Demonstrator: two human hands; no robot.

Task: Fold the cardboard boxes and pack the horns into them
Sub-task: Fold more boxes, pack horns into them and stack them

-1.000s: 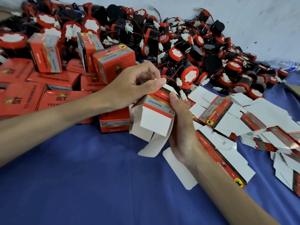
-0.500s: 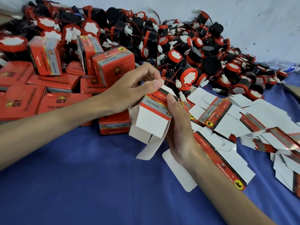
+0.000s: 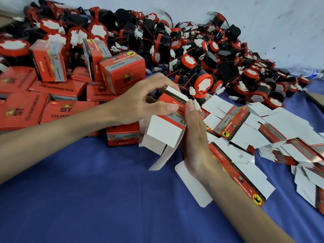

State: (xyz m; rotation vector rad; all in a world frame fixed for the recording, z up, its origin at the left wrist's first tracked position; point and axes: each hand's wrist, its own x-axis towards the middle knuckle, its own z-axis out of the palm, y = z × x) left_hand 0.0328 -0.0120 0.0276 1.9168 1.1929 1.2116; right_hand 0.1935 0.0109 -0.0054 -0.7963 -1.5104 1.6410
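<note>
- Two bare hands hold one half-formed red and white cardboard box (image 3: 166,130) above the blue cloth-covered bench (image 3: 87,190).
- Left hand (image 3: 140,102) arches over the box's top, thumb and curled fingers pinching its upper edge.
- Right hand (image 3: 196,137) lies flat against the box's right side, thumb tip on the top edge; its fingers behind are hidden.
- White flaps of the box hang loose underneath.
- Beyond the box lies a heap of red and black round plastic horns (image 3: 201,67).
- Left of the box sit folded red cardboard boxes (image 3: 122,74).
- Right of it lie flat unfolded cartons (image 3: 263,130).
</note>
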